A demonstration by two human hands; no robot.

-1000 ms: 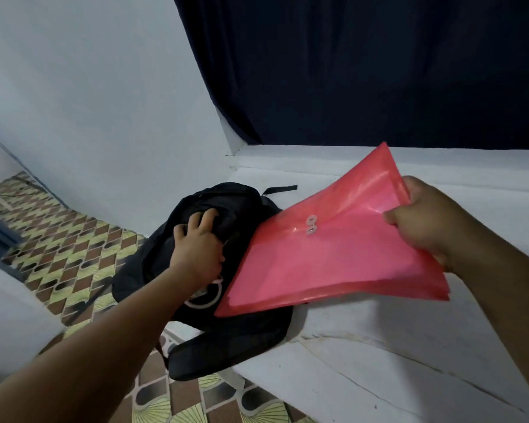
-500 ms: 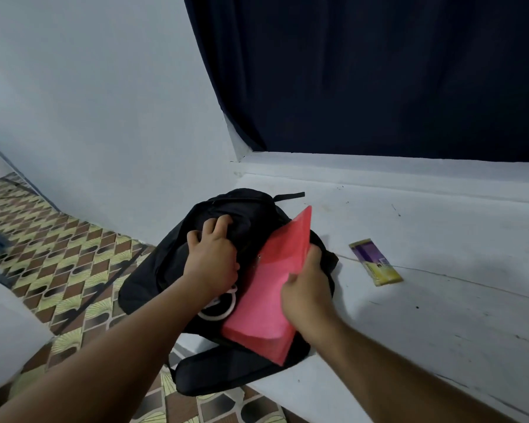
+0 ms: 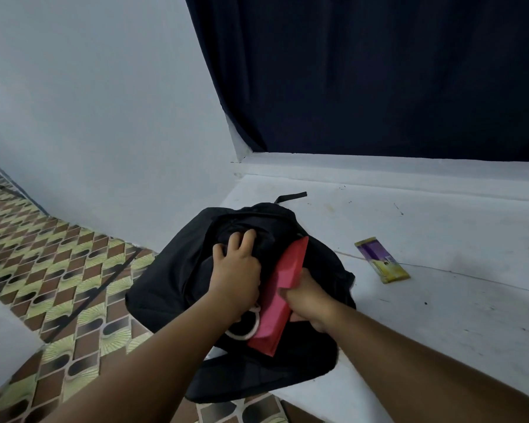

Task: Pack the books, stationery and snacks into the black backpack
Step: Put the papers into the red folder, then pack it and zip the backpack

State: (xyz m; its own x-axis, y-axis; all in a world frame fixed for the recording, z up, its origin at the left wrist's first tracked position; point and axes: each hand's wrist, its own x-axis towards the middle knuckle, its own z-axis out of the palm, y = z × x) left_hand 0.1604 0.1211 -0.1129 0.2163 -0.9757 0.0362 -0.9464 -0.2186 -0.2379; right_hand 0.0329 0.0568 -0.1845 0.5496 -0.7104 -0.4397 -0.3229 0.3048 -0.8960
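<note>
The black backpack lies at the left edge of the white ledge, partly hanging over it. My left hand grips the fabric at the bag's opening and holds it apart. A red plastic folder stands edge-on in that opening, its lower part sunk into the bag. My right hand holds the folder's right side, fingers curled round it and partly inside the backpack. A purple and yellow snack bar lies flat on the ledge to the right of the bag.
The white ledge runs to the right under a dark curtain. A pale wall rises on the left. Below the ledge is a patterned tiled floor.
The red folder swung from flat over the ledge to edge-on and slid down into the backpack. My right hand followed it to the bag. The snack bar came into sight.
</note>
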